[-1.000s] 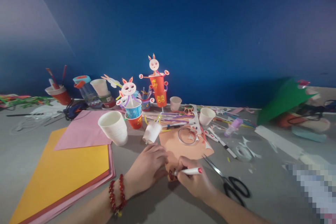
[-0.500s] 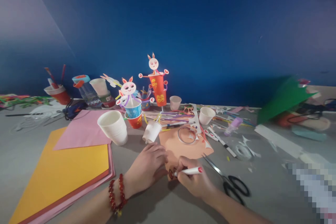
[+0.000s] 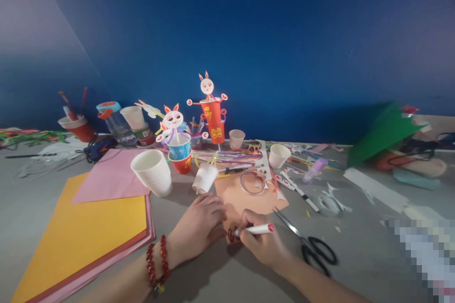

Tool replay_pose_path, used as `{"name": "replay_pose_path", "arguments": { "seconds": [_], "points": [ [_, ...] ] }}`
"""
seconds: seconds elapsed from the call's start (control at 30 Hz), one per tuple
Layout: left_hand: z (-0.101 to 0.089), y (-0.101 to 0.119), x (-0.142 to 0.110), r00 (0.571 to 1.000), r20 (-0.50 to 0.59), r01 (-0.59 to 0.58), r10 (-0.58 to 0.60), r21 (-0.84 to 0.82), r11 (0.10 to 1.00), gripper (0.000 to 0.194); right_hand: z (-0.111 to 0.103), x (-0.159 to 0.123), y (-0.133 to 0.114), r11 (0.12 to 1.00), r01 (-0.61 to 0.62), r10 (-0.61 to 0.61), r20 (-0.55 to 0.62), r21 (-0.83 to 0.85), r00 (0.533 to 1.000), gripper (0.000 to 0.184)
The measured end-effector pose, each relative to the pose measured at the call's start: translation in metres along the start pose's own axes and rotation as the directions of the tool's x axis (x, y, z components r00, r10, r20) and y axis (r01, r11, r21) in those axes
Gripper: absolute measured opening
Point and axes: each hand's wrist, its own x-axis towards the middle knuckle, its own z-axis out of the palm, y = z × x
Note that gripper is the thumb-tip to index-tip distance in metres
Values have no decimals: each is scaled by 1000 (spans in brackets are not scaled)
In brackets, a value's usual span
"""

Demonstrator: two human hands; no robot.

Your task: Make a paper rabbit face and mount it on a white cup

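My right hand (image 3: 261, 241) grips a white marker (image 3: 260, 229) with a red end, its tip at the near corner of an orange sheet of paper (image 3: 245, 199). Dark curved marks show on that corner. My left hand (image 3: 201, 220) lies with fingers stretched out along the paper's left edge, a beaded bracelet round the wrist. Just beyond it a small white cup (image 3: 205, 177) lies tilted with a straw through it. To the right of my right hand rest black-handled scissors (image 3: 307, 241), blades toward the paper.
Stacked white cups (image 3: 152, 173) stand left of centre. Rabbit-faced cup figures, one blue and red (image 3: 179, 151), one red (image 3: 213, 120), stand behind. Coloured sheets (image 3: 103, 232) lie at left. A tape roll (image 3: 327, 204), glue stick (image 3: 315, 170) and paper scraps lie at right, before a blue wall (image 3: 227, 33).
The marker tip and my right hand have shifted very slightly over the paper's near corner. My left hand stays in place; the whole view has drifted a little.
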Motion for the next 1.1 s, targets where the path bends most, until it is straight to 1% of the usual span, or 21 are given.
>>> {"name": "replay_pose_path", "arguments": {
  "seconds": [0.33,0.47,0.57,0.73,0.9,1.1],
  "points": [
    [-3,2,0,1000,-6,-8,8,-20,1000,12,1,0,0,998,27,-27,15,-52,1000,11],
    [-5,4,2,1000,3,4,-4,-13,1000,11,1,-1,2,999,38,-37,20,-25,999,12],
    [-5,4,2,1000,19,16,-16,-4,1000,11,1,-1,2,1000,19,-18,16,-18,1000,12],
    [-3,2,1,1000,2,-5,5,-4,1000,14,0,0,1,1000,-1,1,16,-12,1000,11],
    [-3,3,0,1000,-6,-3,3,-3,1000,12,0,-1,-2,999,23,-23,17,-39,1000,11],
    [-3,2,1,1000,-15,-3,3,-5,1000,11,0,-1,-2,1000,0,-1,24,5,1000,11]
  ]
}}
